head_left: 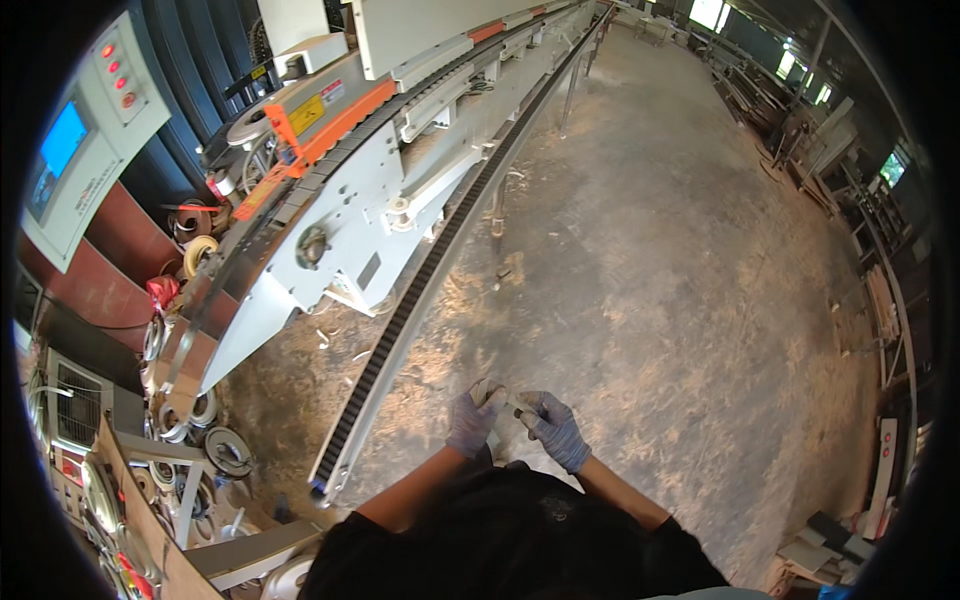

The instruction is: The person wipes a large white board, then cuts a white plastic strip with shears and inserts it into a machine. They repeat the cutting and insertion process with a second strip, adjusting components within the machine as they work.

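Observation:
My left hand (474, 420) and my right hand (556, 432) meet in front of my body, both in thin pale gloves. Fingers on both sides are bent and closed around a small whitish object (511, 405). A dark spot shows on it beside my right fingertips. It is too small and too covered by the fingers to name. Below my left hand hangs a bit of something pale, partly hidden by the glove.
To my left runs a long white machine (365, 240) with an orange guard (330, 115) and a narrow roller rail (420, 290). A control panel (95, 130) stands far left. Coiled rolls (228, 452) lie below. Sawdust covers the concrete floor (680, 290); boards (815, 150) lean along the right.

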Demonstrator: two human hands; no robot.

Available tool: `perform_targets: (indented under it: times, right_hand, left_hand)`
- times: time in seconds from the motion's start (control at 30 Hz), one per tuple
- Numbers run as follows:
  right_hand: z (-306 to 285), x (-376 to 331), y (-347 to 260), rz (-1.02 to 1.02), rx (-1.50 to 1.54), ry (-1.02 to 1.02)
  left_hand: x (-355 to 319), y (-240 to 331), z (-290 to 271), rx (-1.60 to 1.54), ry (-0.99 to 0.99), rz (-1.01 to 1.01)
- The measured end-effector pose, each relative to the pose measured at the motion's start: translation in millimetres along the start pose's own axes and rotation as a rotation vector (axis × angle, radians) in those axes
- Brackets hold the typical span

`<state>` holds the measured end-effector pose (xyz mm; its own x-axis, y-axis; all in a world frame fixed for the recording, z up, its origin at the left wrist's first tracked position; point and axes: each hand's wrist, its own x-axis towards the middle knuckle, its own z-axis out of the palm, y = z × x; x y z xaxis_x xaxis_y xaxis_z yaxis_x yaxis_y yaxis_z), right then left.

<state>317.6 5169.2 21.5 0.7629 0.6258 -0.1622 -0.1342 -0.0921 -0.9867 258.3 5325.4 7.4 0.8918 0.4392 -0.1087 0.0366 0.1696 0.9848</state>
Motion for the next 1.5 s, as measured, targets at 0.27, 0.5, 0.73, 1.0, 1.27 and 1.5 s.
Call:
perform_targets:
  times: [0.27,0.5,0.73,1.0,1.27,1.5]
  right_hand:
    - [-131,149,2,-0.085,-0.212,0.058]
    - [-240,317,-40,0.032,-0.213,-0.015]
    - [-388,417,6,0.158,0.188,0.322]
    - [-656,567,37,0.230,0.247,0.701]
    - [-772,841,-82,0.099,0.092,0.302]
    - [-706,1089,-154,-0.166,-0.193,-0.014]
  left_hand:
    - [184,-26,83,-0.129,-0.059,-0.082]
    - [382,-16,132,0.081,-0.222,-0.019]
    - [554,6,198,0.229,-0.283,-0.021]
    - [793,-5,271,0.276,-0.071,0.235]
    - [983,40,315,0.308,0.313,0.335]
    - [1152,41,271,0.402,0.667,0.437]
